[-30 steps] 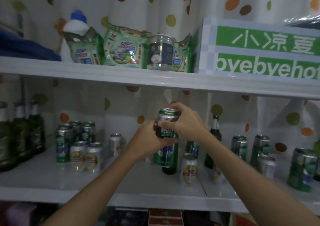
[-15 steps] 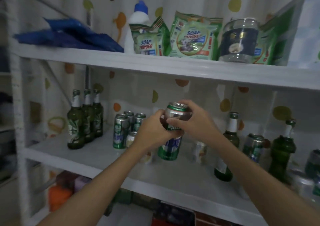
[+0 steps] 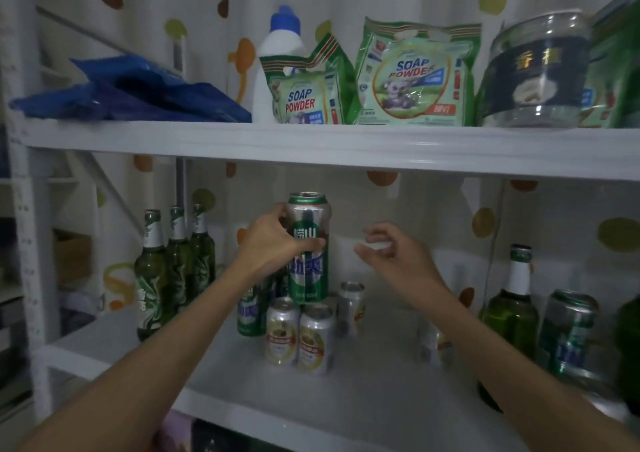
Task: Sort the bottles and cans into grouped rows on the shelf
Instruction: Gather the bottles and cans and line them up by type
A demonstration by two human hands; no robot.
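Left hand [image 3: 273,244] grips tall green can [image 3: 308,247] above shelf [image 3: 346,406] | right hand [image 3: 398,254] spread, empty, beside it | 3 bottles [image 3: 173,264] at left edge

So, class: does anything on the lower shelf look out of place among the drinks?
Yes. One small silver can stands alone behind the pair of gold-labelled cans, apart from any row. Another small can sits stray beside the right forearm.

My left hand [image 3: 273,244] and right hand [image 3: 398,254] are bare, no rings, no watch, no gloves, and both my forearms are uncovered with no sleeve showing.
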